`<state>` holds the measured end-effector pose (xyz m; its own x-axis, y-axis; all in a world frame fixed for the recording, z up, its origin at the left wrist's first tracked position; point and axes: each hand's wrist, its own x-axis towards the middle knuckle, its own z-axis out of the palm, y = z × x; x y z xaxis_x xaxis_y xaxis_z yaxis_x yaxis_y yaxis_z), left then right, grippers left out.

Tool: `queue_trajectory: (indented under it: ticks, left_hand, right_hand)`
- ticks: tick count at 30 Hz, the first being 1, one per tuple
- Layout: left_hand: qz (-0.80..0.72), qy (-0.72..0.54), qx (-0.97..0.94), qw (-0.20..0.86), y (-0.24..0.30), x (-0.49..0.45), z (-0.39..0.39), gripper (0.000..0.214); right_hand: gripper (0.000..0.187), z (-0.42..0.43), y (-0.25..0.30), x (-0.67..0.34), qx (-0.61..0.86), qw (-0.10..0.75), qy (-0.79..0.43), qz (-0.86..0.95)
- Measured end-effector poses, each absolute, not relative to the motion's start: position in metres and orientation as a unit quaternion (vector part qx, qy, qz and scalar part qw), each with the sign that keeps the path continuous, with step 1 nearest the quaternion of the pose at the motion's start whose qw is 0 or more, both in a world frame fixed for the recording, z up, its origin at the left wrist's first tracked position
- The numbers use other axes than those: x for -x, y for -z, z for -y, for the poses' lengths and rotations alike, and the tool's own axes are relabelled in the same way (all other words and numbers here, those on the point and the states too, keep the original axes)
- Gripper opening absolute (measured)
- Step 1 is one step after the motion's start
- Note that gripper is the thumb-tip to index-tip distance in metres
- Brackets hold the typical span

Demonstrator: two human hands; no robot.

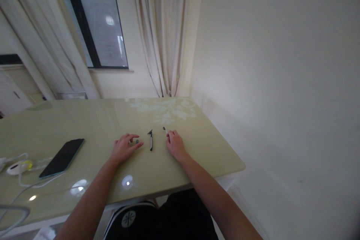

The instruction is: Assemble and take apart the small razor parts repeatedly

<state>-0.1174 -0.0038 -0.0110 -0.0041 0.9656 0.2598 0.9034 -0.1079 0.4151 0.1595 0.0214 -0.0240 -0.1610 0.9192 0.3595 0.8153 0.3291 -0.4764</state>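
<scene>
Hands on table (202,150): our left hand (123,148) open beside a dark piece (137,141); right hand (175,145) touching a small stick (164,129), grip unclear; pen (151,141) between.

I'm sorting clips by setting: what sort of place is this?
Probably a room in a home: a glossy table set in a corner, long curtains beside a window, and a phone lying on the table.

I see both hands palm-down on the pale green table (197,146). Left hand (125,147) fingertips touch a small dark piece (137,141); right hand (174,144) fingertips reach a small capped piece (164,129); grip unclear. Dark pen-like tool (151,141) lies between the hands, untouched. Phone (62,156) lies well left.
</scene>
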Motion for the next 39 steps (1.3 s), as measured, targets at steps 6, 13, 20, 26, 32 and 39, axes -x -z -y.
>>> queue_trajectory:
  ticks: [6,13,20,26,32,39]
  left_hand:
    - [-0.661,-0.223,-0.712,0.081,0.011,0.117,0.004,0.048]
    - [-0.668,-0.234,-0.7,0.093,0.013,0.12,0.003,0.051]
    - [-0.662,-0.244,-0.694,0.144,0.015,0.141,0.0,0.064]
    - [-0.649,-0.251,-0.699,0.165,0.018,0.147,-0.002,0.066]
    - [-0.647,-0.255,-0.697,0.176,0.018,0.147,-0.003,0.067]
    - [-0.646,-0.258,-0.697,0.174,0.02,0.148,-0.004,0.068]
  right_hand:
    - [0.02,-0.022,0.029,-0.157,0.559,0.292,-0.079,0.772]
    - [0.017,-0.023,0.027,-0.157,0.528,0.331,-0.123,0.772]
    - [0.011,-0.035,0.026,-0.171,0.581,0.449,-0.167,0.658]
    - [0.01,-0.036,0.027,-0.173,0.58,0.447,-0.181,0.656]
    - [0.008,-0.038,0.031,-0.173,0.569,0.458,-0.18,0.659]
    - [0.008,-0.036,0.027,-0.172,0.585,0.431,-0.177,0.664]
